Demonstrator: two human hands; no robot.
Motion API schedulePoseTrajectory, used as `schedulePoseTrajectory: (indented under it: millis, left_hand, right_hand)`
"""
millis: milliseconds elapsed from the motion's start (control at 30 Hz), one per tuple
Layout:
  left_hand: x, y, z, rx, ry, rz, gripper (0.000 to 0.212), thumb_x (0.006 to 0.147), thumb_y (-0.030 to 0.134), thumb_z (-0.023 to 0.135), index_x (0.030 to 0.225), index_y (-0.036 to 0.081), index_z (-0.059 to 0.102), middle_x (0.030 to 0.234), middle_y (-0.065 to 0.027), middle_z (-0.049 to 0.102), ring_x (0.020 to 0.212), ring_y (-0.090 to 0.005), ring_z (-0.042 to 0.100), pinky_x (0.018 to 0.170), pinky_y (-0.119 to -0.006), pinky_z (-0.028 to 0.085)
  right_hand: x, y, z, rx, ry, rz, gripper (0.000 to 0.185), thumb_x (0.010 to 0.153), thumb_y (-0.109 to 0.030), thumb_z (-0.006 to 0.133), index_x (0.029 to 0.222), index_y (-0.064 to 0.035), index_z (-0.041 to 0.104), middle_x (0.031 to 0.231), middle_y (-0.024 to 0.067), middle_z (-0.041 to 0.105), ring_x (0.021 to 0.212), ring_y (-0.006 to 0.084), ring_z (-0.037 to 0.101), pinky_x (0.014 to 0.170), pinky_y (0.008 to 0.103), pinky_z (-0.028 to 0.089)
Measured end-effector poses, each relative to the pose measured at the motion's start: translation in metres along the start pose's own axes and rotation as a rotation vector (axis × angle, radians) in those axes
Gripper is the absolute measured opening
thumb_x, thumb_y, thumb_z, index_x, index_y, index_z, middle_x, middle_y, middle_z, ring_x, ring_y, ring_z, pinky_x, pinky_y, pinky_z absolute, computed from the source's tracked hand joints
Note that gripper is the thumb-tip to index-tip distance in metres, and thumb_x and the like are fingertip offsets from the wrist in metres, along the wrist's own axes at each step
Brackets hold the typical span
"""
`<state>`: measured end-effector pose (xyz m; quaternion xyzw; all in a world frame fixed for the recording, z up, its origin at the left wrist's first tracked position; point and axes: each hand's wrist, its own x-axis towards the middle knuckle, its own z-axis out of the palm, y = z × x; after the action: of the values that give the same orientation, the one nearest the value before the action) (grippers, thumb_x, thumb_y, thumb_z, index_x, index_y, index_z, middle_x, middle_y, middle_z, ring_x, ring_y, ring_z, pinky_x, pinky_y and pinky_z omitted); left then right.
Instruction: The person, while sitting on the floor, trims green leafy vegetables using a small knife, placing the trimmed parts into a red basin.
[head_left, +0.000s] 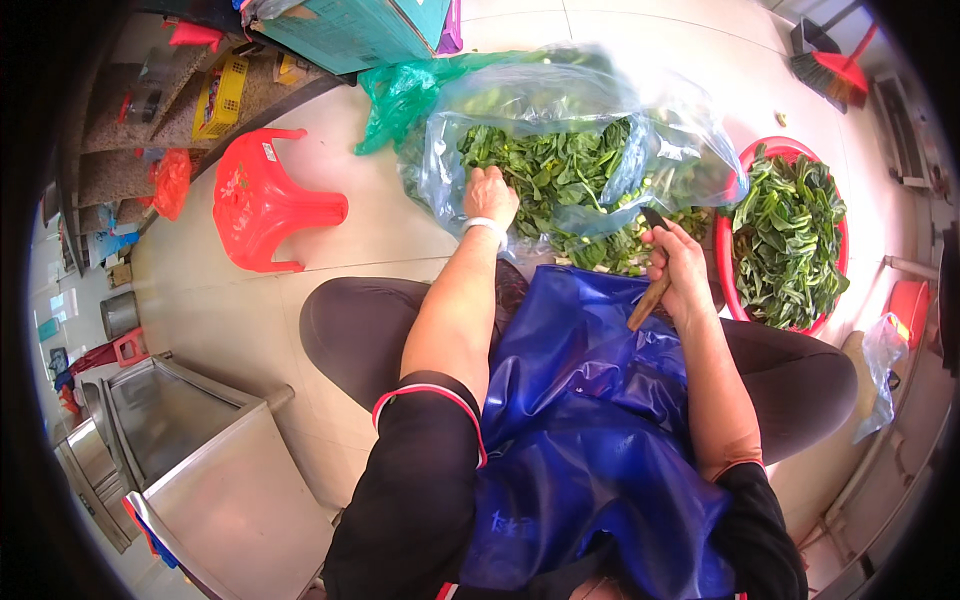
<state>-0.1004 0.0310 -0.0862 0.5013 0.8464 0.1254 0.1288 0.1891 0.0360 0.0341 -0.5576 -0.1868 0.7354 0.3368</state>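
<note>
Several leafy green vegetables (559, 169) lie in a big clear plastic bag (540, 94) on the floor before me. My left hand (491, 196), with a white bracelet at the wrist, reaches in at the bag's left side. Its fingers bend down onto the leaves, and the fingertips are hidden. In my right hand (679, 262) is a knife (649, 304) with a wooden handle, its dark blade pointing away from me over the bag's near right edge. Cut stems and leaves (600, 251) lie between the bag and my blue waterproof apron (585, 405).
Right of the bag stands a red plastic basket (844, 255) heaped with greens. A red plastic stool (259, 199) is at left, near shelves (112, 176). A green plastic bag (401, 94) lies behind, by a teal box (352, 37). A broom (832, 71) stands far right.
</note>
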Motion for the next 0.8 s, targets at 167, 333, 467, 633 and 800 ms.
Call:
schedulePoseTrajectory:
  millis: [167,333,467,633,800]
  left_hand:
    - [0.014,0.018,0.007,-0.178,-0.302,-0.38,0.053,0.085,0.045,0.056,0.094,-0.006,0.067,0.106,-0.0274,0.064,0.103,-0.0413,0.06,0.091,-0.043,0.047]
    - [0.008,0.015,0.02,-0.249,-0.344,-0.352,0.035,0.073,0.035,0.068,0.084,0.001,0.07,0.086,-0.0197,0.069,0.083,-0.0344,0.067,0.076,-0.041,0.051]
    - [-0.002,-0.019,0.023,-0.406,-0.095,-0.356,0.02,0.077,0.024,0.069,0.084,0.005,0.069,0.071,-0.0074,0.066,0.062,-0.0212,0.06,0.061,-0.037,0.047]
    - [-0.003,0.031,-0.029,-1.004,-0.277,-0.469,0.01,0.083,0.015,0.068,0.09,0.01,0.064,0.076,0.0048,0.058,0.064,-0.0072,0.047,0.059,-0.025,0.04]
    - [-0.038,0.089,-0.112,-1.282,-0.531,-0.331,0.016,0.087,0.013,0.065,0.101,0.006,0.063,0.092,0.0007,0.063,0.075,-0.0086,0.057,0.061,-0.023,0.045]
  right_hand:
    - [0.004,0.006,0.01,-0.057,-0.041,-0.018,0.023,0.091,-0.009,0.054,0.113,-0.0016,0.056,0.082,0.003,0.061,0.053,0.0052,0.042,0.044,0.0212,0.037]
    - [0.0,0.011,0.0,-0.158,-0.078,0.026,0.022,0.091,-0.01,0.054,0.112,-0.0022,0.057,0.082,0.0032,0.062,0.054,0.0056,0.043,0.046,0.0218,0.038]
    - [-0.001,0.004,0.01,-0.106,-0.049,-0.022,0.023,0.091,-0.01,0.054,0.113,-0.002,0.057,0.083,0.0035,0.062,0.055,0.0051,0.043,0.046,0.0211,0.038]
    - [0.0,-0.006,-0.002,-0.079,-0.061,-0.097,0.024,0.09,-0.01,0.057,0.114,-0.0031,0.058,0.083,0.002,0.062,0.054,0.0045,0.042,0.045,0.0209,0.038]
    - [-0.012,-0.013,0.014,-0.042,-0.195,-0.172,0.031,0.088,-0.015,0.065,0.115,-0.003,0.058,0.077,-0.0009,0.057,0.051,0.0043,0.041,0.045,0.0202,0.035]
